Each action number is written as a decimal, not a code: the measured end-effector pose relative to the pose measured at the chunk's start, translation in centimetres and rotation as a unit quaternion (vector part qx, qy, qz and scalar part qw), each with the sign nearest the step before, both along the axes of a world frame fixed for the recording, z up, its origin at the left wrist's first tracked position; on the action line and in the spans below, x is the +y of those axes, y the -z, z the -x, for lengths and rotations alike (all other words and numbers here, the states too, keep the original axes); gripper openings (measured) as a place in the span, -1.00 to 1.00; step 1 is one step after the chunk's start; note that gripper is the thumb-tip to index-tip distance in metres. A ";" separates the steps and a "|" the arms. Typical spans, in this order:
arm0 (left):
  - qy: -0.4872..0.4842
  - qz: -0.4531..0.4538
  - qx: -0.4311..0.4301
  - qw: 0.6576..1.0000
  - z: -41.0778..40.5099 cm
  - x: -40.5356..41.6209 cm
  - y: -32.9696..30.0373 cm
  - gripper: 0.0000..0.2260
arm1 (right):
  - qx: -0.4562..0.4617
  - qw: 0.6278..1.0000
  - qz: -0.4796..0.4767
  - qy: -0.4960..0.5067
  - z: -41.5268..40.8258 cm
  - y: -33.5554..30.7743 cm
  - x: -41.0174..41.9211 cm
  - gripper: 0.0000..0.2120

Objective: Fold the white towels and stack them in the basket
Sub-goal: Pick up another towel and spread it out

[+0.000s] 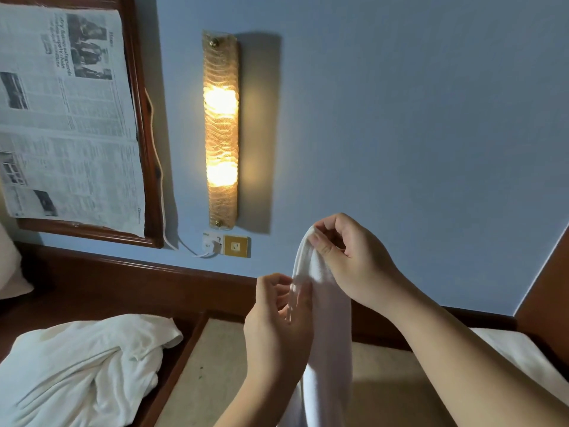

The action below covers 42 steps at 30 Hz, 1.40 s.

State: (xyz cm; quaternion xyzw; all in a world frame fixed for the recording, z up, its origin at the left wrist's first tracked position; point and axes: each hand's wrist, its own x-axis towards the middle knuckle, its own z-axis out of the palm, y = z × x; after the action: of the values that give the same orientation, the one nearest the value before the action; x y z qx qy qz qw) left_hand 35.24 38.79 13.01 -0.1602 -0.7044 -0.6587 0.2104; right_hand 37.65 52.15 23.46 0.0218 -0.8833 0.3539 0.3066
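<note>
A white towel point(323, 303) is held up in the air in front of the blue wall point(400, 118), hanging down in a long, narrow drape. Its top edge is pinched in the grip of the right hand point(348, 251), while a lower edge is pinched between thumb and fingers of the left hand point(277, 315). A crumpled white cloth point(83, 368) is heaped at the lower left, beside a wooden frame point(181, 355). A wall lamp point(220, 131) is lit.

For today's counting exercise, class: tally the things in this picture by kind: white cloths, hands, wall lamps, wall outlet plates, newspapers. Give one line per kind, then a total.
White cloths: 2, the held towel and the crumpled heap
Hands: 2, left hand, right hand
Wall lamps: 1
Wall outlet plates: 2, white, gold
Newspapers: 1
Total: 8
</note>
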 end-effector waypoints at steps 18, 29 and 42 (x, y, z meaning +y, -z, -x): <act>0.163 0.065 0.012 0.984 2.9 -1.3 4.3 -0.78 | -0.021 0.986 0.136 0.096 -2.7 4.2 0.8 -0.88; 0.247 0.253 0.290 0.889 7.7 -3.6 1.8 -0.90 | -0.303 0.950 -0.076 0.014 -6.3 1.2 2.6 -0.72; 0.220 0.213 0.099 0.947 5.1 -2.3 9.8 -0.69 | -0.054 0.974 -0.194 0.106 -4.8 1.5 1.3 -0.73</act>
State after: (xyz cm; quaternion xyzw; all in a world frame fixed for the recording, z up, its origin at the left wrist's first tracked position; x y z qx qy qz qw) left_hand 30.11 36.51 3.20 -0.4170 -0.7507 -0.5044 0.0900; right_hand 42.49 53.50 21.93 -0.0322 -0.9475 0.1421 0.2847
